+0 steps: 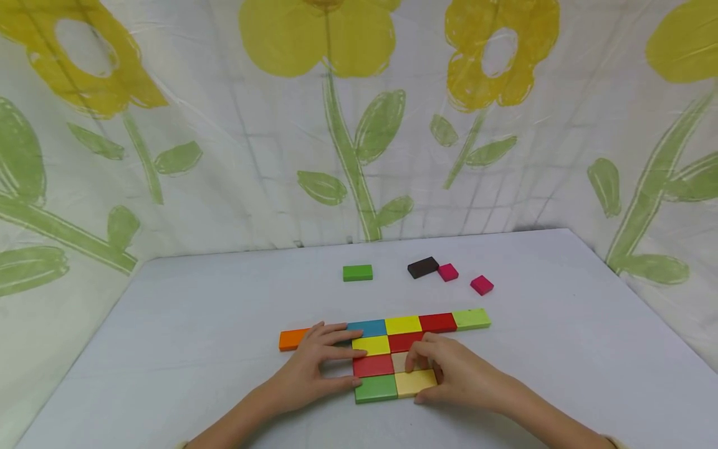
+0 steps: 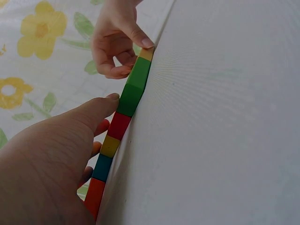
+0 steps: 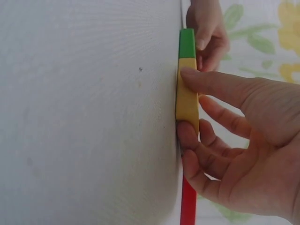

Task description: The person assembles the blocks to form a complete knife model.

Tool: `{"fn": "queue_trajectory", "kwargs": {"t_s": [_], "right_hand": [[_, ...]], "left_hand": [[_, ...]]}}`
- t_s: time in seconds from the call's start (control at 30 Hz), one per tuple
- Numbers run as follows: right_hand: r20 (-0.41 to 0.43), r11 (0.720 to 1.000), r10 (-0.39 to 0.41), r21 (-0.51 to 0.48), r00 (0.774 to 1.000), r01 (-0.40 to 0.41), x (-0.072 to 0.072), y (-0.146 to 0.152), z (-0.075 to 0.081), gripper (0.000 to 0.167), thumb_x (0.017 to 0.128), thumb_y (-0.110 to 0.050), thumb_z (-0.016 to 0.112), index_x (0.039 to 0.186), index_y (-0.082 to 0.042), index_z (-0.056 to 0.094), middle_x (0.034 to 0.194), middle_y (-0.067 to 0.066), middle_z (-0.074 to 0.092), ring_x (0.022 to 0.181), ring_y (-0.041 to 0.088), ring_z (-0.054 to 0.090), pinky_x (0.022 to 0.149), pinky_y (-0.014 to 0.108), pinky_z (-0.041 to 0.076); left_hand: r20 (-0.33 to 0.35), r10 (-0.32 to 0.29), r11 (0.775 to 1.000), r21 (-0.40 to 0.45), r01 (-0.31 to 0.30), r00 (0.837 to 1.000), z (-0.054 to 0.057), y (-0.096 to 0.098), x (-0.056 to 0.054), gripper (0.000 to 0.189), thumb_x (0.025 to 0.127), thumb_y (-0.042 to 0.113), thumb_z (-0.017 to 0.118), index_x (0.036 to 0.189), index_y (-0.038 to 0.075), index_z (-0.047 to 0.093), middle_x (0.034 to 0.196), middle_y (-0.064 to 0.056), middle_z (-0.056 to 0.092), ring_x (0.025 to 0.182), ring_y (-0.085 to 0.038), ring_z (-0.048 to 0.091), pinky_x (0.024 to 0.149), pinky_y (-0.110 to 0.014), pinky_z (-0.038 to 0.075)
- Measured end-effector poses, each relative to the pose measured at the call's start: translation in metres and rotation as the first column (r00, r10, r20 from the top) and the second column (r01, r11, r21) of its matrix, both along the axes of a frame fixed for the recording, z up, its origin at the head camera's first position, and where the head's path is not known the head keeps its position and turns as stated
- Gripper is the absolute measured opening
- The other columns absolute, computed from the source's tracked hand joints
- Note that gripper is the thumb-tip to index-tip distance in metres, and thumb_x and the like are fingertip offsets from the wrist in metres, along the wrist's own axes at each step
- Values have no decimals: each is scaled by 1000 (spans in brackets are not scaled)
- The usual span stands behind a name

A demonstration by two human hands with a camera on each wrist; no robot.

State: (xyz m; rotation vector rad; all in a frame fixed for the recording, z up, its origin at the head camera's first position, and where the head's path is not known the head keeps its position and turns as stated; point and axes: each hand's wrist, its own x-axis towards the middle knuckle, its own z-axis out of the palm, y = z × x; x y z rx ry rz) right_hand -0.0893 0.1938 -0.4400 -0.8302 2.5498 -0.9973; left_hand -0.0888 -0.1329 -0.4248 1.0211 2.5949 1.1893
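The right hand (image 1: 462, 372) pinches a block (image 1: 414, 383) at its right end; it is flat, pale yellow; the spread left hand (image 1: 311, 362) touches a green block (image 1: 377, 389).

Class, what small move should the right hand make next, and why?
The right hand should probably let go of the pale yellow block: it already appears to sit against the green block, near edges roughly in line.

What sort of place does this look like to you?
Probably an indoor play or activity corner, though the wider room doesn't show. The signs are a white tabletop, a flower-printed sheet hung around it, and colored blocks, most of them laid together in rows.
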Motion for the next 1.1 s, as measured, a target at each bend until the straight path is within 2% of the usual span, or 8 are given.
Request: {"fn": "queue_trajectory", "kwargs": {"t_s": [0.07, 0.3, 0.47, 0.57, 0.67, 0.9, 1.1], "right_hand": [[-6, 1000, 11, -16, 1000, -11, 4, -2, 9, 39, 81, -48, 90, 109, -34, 67, 96, -12, 58, 84, 5, 56, 66, 20, 52], [53, 1000, -3, -16, 999, 4, 13, -10, 46, 37, 81, -38, 92, 107, -28, 67, 96, -10, 59, 78, 6, 59, 68, 21, 54], [11, 999, 1, -47, 1000, 0, 11, -5, 59, 37, 83, -31, 92, 108, -20, 66, 100, -7, 62, 76, 5, 60, 69, 22, 55], [35, 998, -33, -51, 999, 35, 8, -4, 67, 35, 84, -27, 91, 109, -17, 67, 101, -6, 64, 76, 6, 60, 68, 23, 55], [23, 998, -50, -49, 999, 51, 0, -2, 75, 33, 86, -24, 89, 109, -15, 68, 101, -4, 66, 77, 8, 60, 69, 23, 56], [-67, 995, -77, -62, 995, 73, -27, 1, 84, 33, 89, -20, 86, 114, -9, 69, 101, 3, 70, 78, 9, 61, 68, 23, 57], [-88, 990, -126, -77, 988, 119, -54, 3, 89, 31, 92, -18, 83, 116, -4, 69, 104, 12, 69, 88, 15, 66, 75, 26, 58]], "left_hand": [[-1, 1, 1000, -3, -1, 1000, 0, 0, 0, 40, 92, 44, 81, 129, 28, 78, 150, 8, 61, 147, -31, 45, 123, -74, 17], [-13, 9, 1000, -7, -10, 1000, -1, -2, 1, 40, 93, 44, 81, 129, 28, 78, 149, 9, 61, 147, -30, 46, 122, -74, 18], [-15, 7, 1000, -11, -7, 1000, -1, -1, 0, 41, 93, 45, 81, 130, 29, 77, 150, 9, 61, 147, -30, 45, 123, -73, 18], [-9, 5, 1000, -14, -5, 1000, -2, -1, 0, 41, 93, 46, 80, 130, 30, 77, 150, 10, 60, 148, -30, 45, 123, -72, 18], [-8, 5, 1000, -13, -5, 1000, -2, -1, 0, 41, 93, 46, 80, 130, 30, 77, 150, 10, 60, 148, -30, 44, 124, -72, 18], [-7, 8, 1000, -11, -8, 1000, -2, -1, 0, 40, 93, 46, 81, 130, 30, 77, 150, 11, 60, 148, -30, 44, 124, -72, 17], [-12, 8, 1000, -8, -8, 1000, -1, -1, 0, 40, 93, 46, 81, 130, 30, 77, 150, 11, 60, 148, -30, 44, 124, -72, 17]]}}
